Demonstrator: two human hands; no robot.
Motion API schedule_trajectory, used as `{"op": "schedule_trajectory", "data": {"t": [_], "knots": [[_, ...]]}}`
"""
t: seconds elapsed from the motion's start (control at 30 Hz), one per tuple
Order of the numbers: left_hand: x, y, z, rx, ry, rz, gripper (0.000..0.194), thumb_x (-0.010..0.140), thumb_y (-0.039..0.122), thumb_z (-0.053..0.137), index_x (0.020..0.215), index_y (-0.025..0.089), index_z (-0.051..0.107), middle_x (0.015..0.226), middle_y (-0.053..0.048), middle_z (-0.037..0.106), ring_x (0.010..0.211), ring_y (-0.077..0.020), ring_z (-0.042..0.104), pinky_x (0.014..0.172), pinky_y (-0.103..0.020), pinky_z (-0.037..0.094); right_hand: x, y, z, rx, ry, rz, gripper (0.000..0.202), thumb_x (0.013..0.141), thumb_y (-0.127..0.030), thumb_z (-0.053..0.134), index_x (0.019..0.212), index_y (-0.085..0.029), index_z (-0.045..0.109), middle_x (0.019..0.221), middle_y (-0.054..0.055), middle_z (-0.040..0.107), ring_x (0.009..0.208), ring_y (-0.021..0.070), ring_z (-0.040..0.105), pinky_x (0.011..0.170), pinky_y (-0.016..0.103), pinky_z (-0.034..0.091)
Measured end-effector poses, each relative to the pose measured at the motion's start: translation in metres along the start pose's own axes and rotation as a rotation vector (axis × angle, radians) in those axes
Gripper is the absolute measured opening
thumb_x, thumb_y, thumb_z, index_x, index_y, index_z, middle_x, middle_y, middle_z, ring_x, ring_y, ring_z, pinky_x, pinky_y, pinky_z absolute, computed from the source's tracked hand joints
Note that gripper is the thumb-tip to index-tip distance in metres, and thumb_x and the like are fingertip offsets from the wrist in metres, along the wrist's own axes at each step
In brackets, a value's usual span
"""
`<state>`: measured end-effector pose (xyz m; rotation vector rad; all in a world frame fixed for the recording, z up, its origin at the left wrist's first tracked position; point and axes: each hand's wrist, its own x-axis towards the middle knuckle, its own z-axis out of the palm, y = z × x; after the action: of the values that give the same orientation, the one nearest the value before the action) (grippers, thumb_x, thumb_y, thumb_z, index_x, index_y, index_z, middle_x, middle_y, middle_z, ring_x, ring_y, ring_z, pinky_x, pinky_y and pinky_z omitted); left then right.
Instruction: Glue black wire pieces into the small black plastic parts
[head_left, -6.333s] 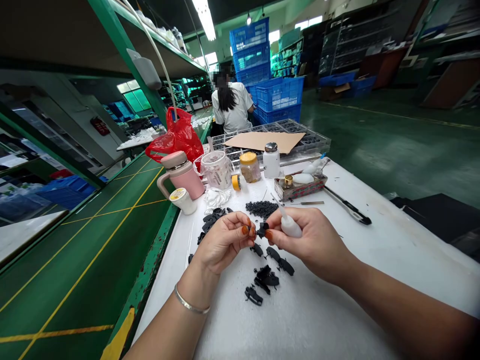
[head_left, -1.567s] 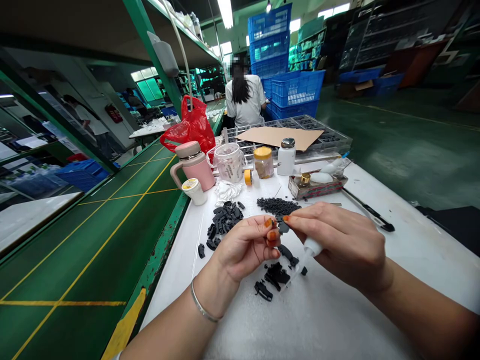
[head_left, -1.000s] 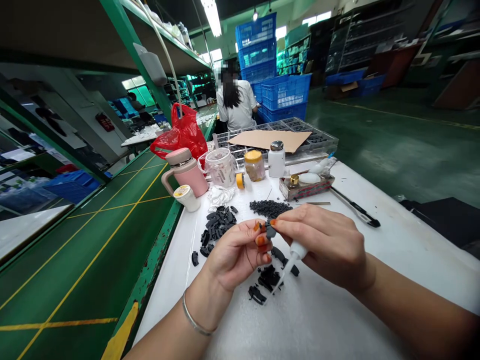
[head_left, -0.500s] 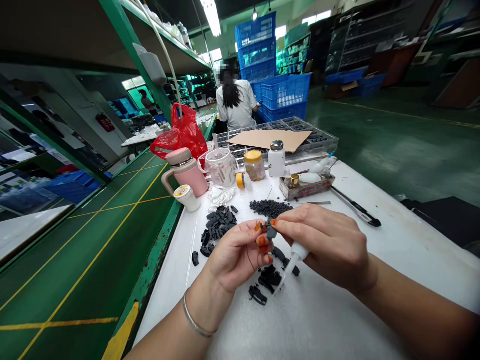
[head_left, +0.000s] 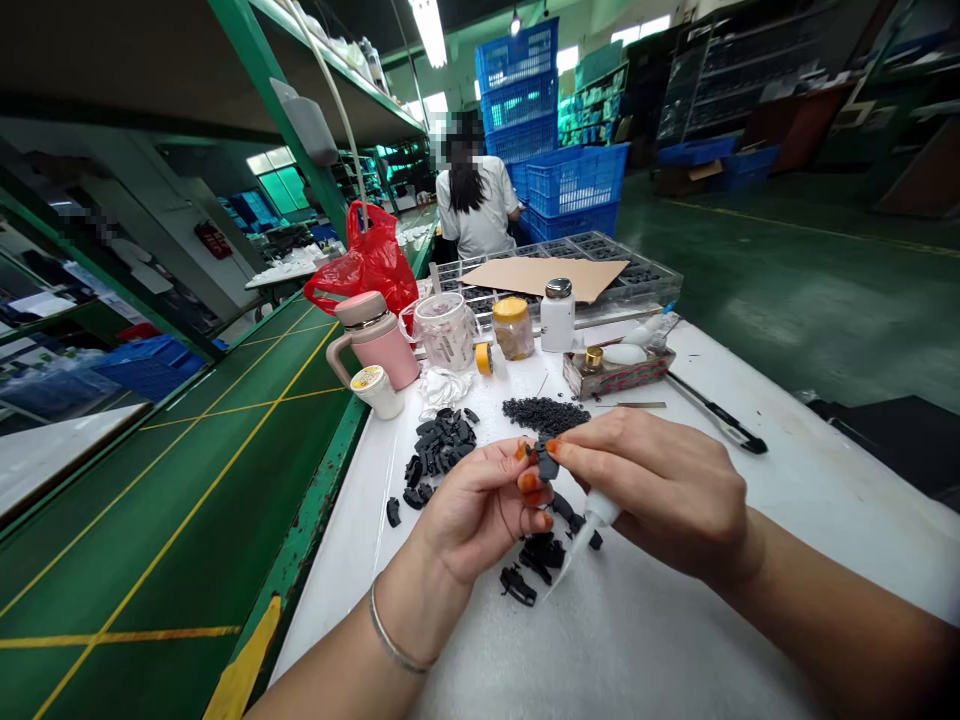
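Observation:
My left hand [head_left: 480, 510] is closed, pinching a small black plastic part [head_left: 547, 462] between thumb and fingers. My right hand [head_left: 667, 490] has its thumb and forefinger tips on the same part. In its curled fingers is also a white squeeze bottle with a thin nozzle [head_left: 598, 512], tip pointing down and left; most of the bottle is hidden by the palm. Below the hands lie several black parts [head_left: 541, 552] on the white table [head_left: 637, 640]. A pile of curved black pieces [head_left: 444, 440] is left of my fingers, and a heap of tiny black rings [head_left: 544, 412] lies beyond them.
A pink mug [head_left: 382, 350], a small white tub [head_left: 377, 393], a clear bucket [head_left: 445, 330], a yellow-lidded jar [head_left: 512, 330] and a white bottle [head_left: 557, 318] stand at the back. To the right are a small box [head_left: 619, 374] and a black-handled tool [head_left: 720, 415]. A person [head_left: 476, 200] sits beyond.
Both hands keep their hold on the small black part, with only slight finger movement. The whole view has shifted a little.

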<state>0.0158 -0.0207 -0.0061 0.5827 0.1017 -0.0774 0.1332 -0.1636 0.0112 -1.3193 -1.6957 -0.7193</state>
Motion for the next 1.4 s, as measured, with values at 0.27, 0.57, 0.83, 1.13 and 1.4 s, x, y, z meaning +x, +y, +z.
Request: {"op": "schedule_trajectory", "data": {"t": [0.27, 0.57, 0.83, 1.13, 1.4], "knots": [[0.001, -0.001, 0.000, 0.164, 0.142, 0.055, 0.019, 0.072, 0.015, 0.070, 0.084, 0.007, 0.057, 0.067, 0.000, 0.044, 0.057, -0.0064, 0.045, 0.056, -0.018, 0.051, -0.002, -0.001, 0.006, -0.041, -0.034, 0.092, 0.017, 0.083, -0.006, 0.055, 0.095, -0.015, 0.062, 0.083, 0.006, 0.065, 0.074, 0.0182, 0.062, 0.066, 0.030, 0.049], [0.003, 0.001, -0.001, 0.411, 0.236, 0.144, 0.030, 0.070, 0.027, 0.076, 0.083, 0.009, 0.055, 0.069, -0.002, 0.050, 0.057, -0.0074, 0.047, 0.052, -0.017, 0.049, 0.002, -0.002, 0.010, 0.062, -0.016, 0.297, 0.011, 0.079, -0.008, 0.058, 0.077, -0.016, 0.065, 0.066, 0.001, 0.061, 0.060, 0.0131, 0.055, 0.057, 0.026, 0.040], [0.003, 0.001, -0.002, 0.433, 0.215, 0.189, 0.027, 0.075, 0.027, 0.074, 0.079, 0.009, 0.054, 0.067, -0.002, 0.050, 0.056, -0.0068, 0.048, 0.052, -0.014, 0.047, 0.000, -0.006, 0.012, 0.006, -0.001, 0.230, 0.011, 0.078, -0.005, 0.058, 0.082, -0.015, 0.064, 0.070, 0.003, 0.062, 0.064, 0.0151, 0.056, 0.060, 0.028, 0.042], [0.002, 0.009, -0.007, 0.344, 0.098, 0.007, 0.021, 0.071, 0.017, 0.074, 0.077, 0.008, 0.055, 0.064, -0.002, 0.049, 0.054, -0.0073, 0.049, 0.054, -0.019, 0.051, -0.006, -0.007, 0.012, 0.035, 0.013, 0.127, 0.020, 0.076, -0.001, 0.062, 0.092, -0.013, 0.063, 0.078, 0.007, 0.064, 0.070, 0.0180, 0.059, 0.064, 0.030, 0.047], [0.001, 0.009, -0.003, 0.419, 0.112, 0.177, 0.021, 0.081, 0.024, 0.069, 0.092, 0.011, 0.056, 0.073, -0.003, 0.052, 0.061, -0.0078, 0.051, 0.057, -0.018, 0.051, -0.001, -0.007, 0.010, 0.105, 0.051, 0.237, 0.015, 0.081, -0.002, 0.060, 0.089, -0.015, 0.063, 0.074, 0.004, 0.065, 0.067, 0.0150, 0.060, 0.064, 0.028, 0.048]]}}
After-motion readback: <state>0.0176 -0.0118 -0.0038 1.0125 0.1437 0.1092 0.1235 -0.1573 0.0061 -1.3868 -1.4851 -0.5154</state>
